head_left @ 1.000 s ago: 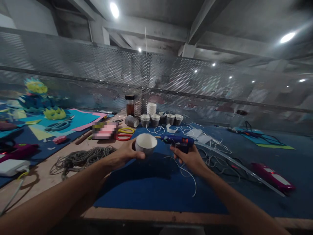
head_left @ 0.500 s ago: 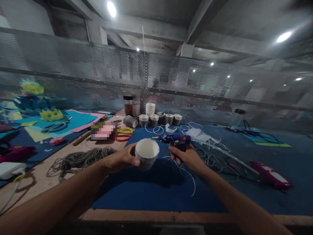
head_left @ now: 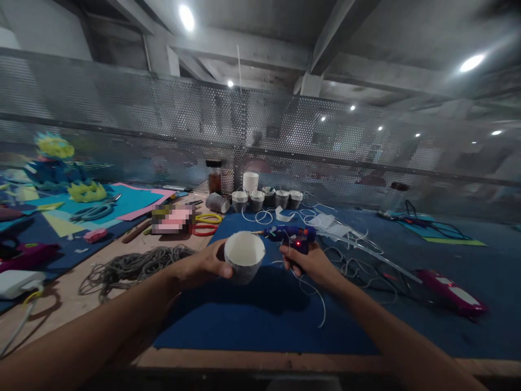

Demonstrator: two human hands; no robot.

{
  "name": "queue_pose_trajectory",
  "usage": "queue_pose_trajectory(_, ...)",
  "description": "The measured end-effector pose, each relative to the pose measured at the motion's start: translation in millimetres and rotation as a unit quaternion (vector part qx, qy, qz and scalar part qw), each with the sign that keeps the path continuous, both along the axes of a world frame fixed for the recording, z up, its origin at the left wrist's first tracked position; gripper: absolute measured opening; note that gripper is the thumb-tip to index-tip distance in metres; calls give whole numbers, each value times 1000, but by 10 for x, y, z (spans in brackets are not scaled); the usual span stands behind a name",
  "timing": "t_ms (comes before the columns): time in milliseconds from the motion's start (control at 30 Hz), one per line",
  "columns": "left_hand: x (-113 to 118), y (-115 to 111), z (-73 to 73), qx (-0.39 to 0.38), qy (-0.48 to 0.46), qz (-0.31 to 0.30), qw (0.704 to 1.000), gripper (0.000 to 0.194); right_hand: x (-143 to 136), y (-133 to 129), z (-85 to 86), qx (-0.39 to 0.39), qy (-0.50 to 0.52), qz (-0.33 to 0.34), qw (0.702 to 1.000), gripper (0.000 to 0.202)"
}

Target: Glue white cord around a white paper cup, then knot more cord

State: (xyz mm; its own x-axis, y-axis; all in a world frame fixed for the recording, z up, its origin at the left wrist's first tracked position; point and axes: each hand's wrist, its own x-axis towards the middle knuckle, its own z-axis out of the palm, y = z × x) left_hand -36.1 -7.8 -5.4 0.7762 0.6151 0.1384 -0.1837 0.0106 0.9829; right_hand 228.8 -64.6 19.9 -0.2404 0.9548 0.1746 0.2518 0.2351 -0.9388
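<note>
My left hand (head_left: 214,260) is closed around the side of a paper cup (head_left: 244,258), white inside and grey outside, its mouth tipped toward me. In my right hand (head_left: 305,259) is a blue hot glue gun (head_left: 287,234) with a red light glowing on its body. The gun's nozzle points left and reaches the far rim of the cup; whether it touches I cannot tell. A clear glue stick (head_left: 345,239) sticks out behind the gun. Below both hands lies a blue mat (head_left: 268,326), with a loose white cord (head_left: 319,296) beside the right hand.
Several grey cups with cord handles (head_left: 256,200) stand at the back near stacked white cups (head_left: 251,181) and a brown jar (head_left: 214,176). At left lie a heap of grey cord (head_left: 150,266) and scissors with yellow and red handles (head_left: 205,224). A magenta device (head_left: 451,293) lies at right.
The glue gun has shifted slightly left and down against the cup, and its red light now shows. The cup stays in my left hand, almost unmoved.
</note>
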Motion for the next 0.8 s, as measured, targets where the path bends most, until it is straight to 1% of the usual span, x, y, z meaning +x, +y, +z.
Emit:
queue_pose_trajectory(100, 1, -26, 38, 1, 7, 5, 1000, 86, -3, 5, -13, 6, 8, 3, 1000, 40)
queue_pose_trajectory(233, 3, -69, 93, 3, 10, 2, 1000, 83, -5, 6, -20, -11, 24, 6, 1000, 37)
queue_pose_trajectory(467, 4, -58, 68, 3, 9, 4, 1000, 84, -2, 8, -50, -22, 30, 6, 999, 40)
queue_pose_trajectory(700, -4, -100, 125, 0, 9, 3, 1000, 84, -2, -1, -26, -22, 42, 16, 999, 39)
queue_pose_trajectory(800, -7, -94, 116, 1, 9, 10, 1000, 85, 0, 1, -27, -17, 40, 14, 999, 40)
